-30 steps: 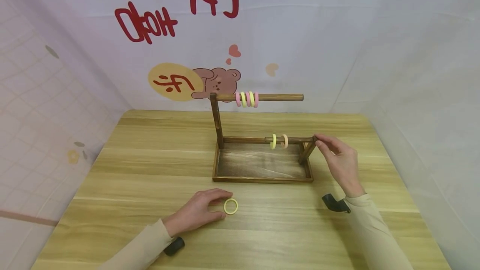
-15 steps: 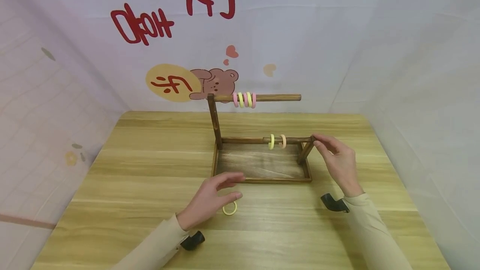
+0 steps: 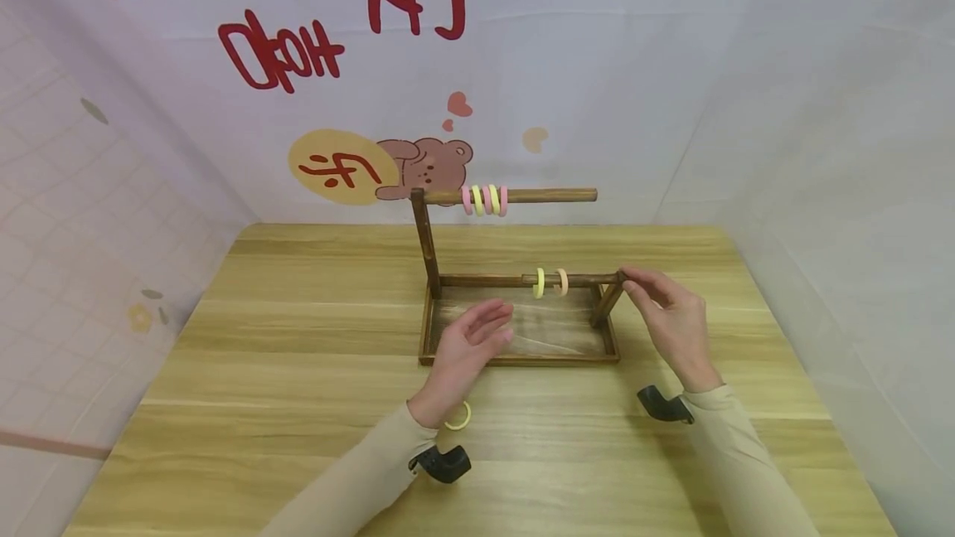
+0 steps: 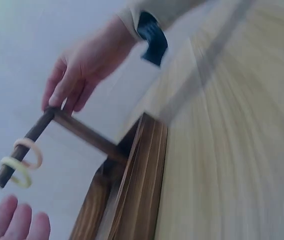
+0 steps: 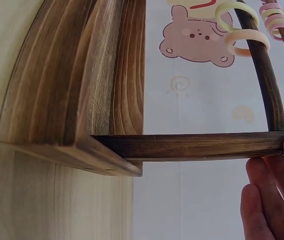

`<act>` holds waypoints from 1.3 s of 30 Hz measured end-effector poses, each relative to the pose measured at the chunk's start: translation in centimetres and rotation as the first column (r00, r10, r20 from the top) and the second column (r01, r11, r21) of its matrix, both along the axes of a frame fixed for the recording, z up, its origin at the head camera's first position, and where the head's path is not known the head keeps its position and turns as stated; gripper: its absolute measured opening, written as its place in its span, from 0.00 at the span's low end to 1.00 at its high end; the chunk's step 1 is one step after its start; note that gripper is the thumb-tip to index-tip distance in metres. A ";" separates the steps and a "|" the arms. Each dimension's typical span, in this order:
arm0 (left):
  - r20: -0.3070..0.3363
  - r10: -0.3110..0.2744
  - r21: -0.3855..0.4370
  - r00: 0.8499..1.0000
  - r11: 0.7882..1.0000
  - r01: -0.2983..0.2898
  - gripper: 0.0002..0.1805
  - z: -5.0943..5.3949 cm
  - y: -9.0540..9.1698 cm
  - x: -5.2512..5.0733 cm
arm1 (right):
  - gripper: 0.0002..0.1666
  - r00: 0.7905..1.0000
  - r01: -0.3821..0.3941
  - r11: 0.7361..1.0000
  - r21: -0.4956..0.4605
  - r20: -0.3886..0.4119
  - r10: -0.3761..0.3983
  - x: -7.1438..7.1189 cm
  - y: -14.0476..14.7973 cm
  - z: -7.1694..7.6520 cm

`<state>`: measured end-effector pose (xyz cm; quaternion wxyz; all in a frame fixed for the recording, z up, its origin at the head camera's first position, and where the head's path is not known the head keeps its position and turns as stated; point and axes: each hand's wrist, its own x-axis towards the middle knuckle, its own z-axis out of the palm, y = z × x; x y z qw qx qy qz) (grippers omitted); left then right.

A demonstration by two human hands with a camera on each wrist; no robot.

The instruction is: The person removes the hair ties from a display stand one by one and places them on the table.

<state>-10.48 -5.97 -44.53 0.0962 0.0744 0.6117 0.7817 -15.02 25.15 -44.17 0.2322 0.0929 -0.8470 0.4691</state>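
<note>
A dark wooden rack (image 3: 522, 360) with a tray base and two bars stands on the table. My right hand (image 3: 675, 326) pinches the top end of its short right post (image 5: 202, 146). A yellow ring (image 3: 539, 283) and a peach ring (image 3: 563, 283) hang on the lower bar (image 3: 589, 279). My left hand (image 3: 466, 346) hovers over the tray's front left part, fingers loosely extended and holding nothing; in the left wrist view its fingertips (image 4: 19, 220) are below the yellow ring. Another yellow ring (image 3: 467, 416) lies on the table, partly hidden by my left wrist.
Several pink and yellow rings (image 3: 485, 200) hang on the upper bar (image 3: 555, 195), which the tall left post (image 3: 425, 243) carries. A printed white cloth (image 3: 634, 106) rises behind the wooden table (image 3: 298, 313). Each wrist wears a black mount (image 3: 442, 464).
My left hand has left the yellow ring on the table and moved up and right, over the tray. The right hand keeps its place on the post. The head view has shifted slightly.
</note>
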 end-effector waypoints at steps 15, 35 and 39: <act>0.019 0.028 0.145 0.999 0.989 -0.030 0.35 -0.8 3.2 -2.8 | 0.13 1.000 0.004 1.000 -0.003 0.007 -0.004 -0.2 -0.2 0.0; 0.082 0.070 -0.063 0.994 0.996 -0.065 0.32 -0.1 4.9 -5.6 | 0.13 1.000 -0.004 1.000 0.022 -0.006 0.004 -0.1 -0.1 0.1; 0.078 0.064 -0.075 0.995 0.996 -0.058 0.30 -0.1 5.2 -5.8 | 0.13 1.000 -0.005 1.000 0.014 -0.011 0.005 -0.1 0.0 0.0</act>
